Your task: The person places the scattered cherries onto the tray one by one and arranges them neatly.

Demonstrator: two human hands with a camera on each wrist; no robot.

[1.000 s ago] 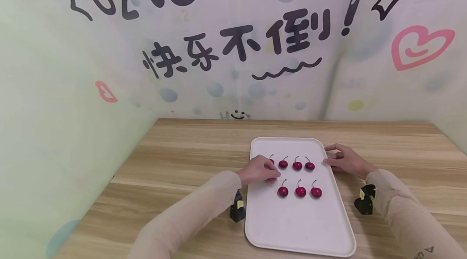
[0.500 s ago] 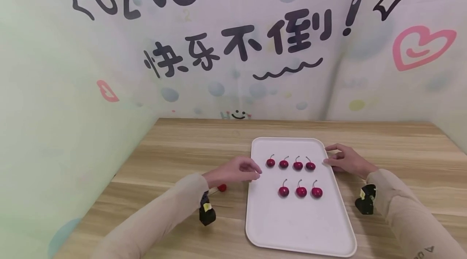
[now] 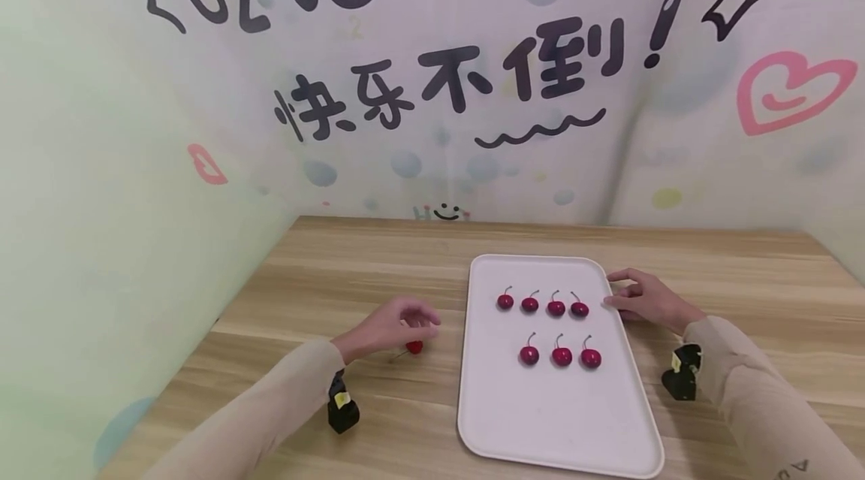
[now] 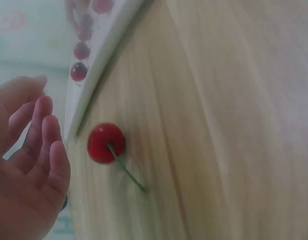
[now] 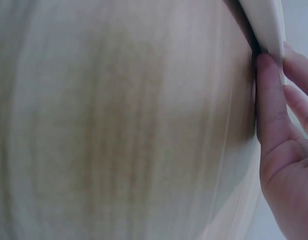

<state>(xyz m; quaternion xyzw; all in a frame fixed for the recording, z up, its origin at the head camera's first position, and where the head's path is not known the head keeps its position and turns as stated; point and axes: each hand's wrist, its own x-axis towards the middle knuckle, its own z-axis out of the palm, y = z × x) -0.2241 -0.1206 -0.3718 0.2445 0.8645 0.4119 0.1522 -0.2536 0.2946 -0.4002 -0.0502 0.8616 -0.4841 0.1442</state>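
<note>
My left hand [image 3: 390, 328] hovers with loosely bent fingers over the table, left of the white tray [image 3: 550, 420]. Under its fingers lies a single red cherry [image 3: 415, 347], partly covered by the hand in the head view. The left wrist view shows this cherry [image 4: 101, 145] whole on the wood, its green stem pointing away from the tray, beside the fingers and apart from them. At the tray's right edge, my right hand [image 3: 650, 301] holds the rim; in the right wrist view the tray rim [image 5: 266, 25] runs between its thumb and fingers.
On the tray lie a back row of several dark red cherries [image 3: 556, 308] and a front row of three cherries [image 3: 562, 357], stems up and away. The wooden table [image 3: 351, 255] meets a printed cloth backdrop [image 3: 432, 164] behind.
My left hand has moved left, off the tray and over the table to the loose cherry, uncovering the leftmost cherry of the back row. The right hand stays at the tray's edge.
</note>
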